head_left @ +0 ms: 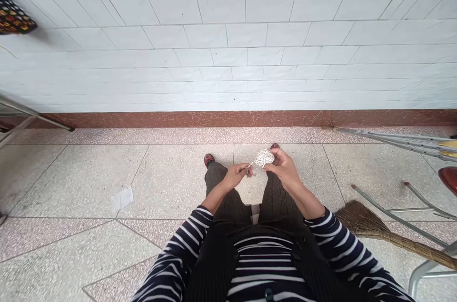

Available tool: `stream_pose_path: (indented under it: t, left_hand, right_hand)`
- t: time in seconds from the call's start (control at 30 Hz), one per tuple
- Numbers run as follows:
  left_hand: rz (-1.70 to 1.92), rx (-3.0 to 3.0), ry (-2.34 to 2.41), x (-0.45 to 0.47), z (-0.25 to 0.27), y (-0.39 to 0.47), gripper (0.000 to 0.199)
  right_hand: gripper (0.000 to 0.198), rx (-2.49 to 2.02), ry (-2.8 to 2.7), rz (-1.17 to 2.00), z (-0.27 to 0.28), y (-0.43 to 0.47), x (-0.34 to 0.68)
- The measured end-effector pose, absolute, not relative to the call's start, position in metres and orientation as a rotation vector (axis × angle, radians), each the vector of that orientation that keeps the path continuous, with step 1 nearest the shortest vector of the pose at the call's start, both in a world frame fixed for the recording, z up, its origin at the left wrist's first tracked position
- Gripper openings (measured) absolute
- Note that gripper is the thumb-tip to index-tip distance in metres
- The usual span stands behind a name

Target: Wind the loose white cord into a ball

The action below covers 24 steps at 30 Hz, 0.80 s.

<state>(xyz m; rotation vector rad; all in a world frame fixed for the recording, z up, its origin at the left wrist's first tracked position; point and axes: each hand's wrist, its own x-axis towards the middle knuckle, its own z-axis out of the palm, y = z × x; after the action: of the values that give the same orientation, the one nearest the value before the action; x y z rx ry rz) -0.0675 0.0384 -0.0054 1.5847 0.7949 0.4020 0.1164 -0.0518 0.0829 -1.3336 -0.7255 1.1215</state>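
Between my hands, above my lap, is a small pale woven or braided piece (264,158) with dark lines across it, rounded at one end and narrowing to a thin stem or cord. My right hand (283,169) grips its wide end from the right, thumb below and fingers behind. On the other side, my left hand (235,176) pinches the thin end with thumb and fingers. Something small and dark shows by the left fingertips, too small to make out. Both forearms rest near my dark trousers (218,183), in striped sleeves.
A white tiled wall (228,35) stands ahead, with a red-brown skirting (178,119). To the right are a broom (360,219), a metal-legged frame (385,211) and crutches (392,138). On the left lie a white paper (122,199) and a metal leg (39,115).
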Motion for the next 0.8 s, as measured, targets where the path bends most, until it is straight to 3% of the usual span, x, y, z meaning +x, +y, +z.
stream_pose_path:
  t: [0.2,0.37,0.5,0.8]
  left_hand:
    - [0.349,1.43,0.758,-0.085,-0.012,0.02,0.03]
    - [0.187,1.577,0.83,-0.097,-0.015,0.014,0.017]
    - [0.043,1.772,0.868,-0.085,-0.013,0.007,0.02]
    - [0.057,2.25,0.771,-0.072,0.064,0.005,0.024]
  right_hand:
    - [0.052,-1.328,-0.551,1.062,0.07,-0.041,0.131]
    - [0.052,-1.316,-0.536,1.01,0.067,-0.031,0.135]
    - [0.05,-1.348,-0.586,0.972,0.061,-0.014,0.133]
    - [0.036,-1.574,-0.849,0.938,0.02,-0.007,0.141]
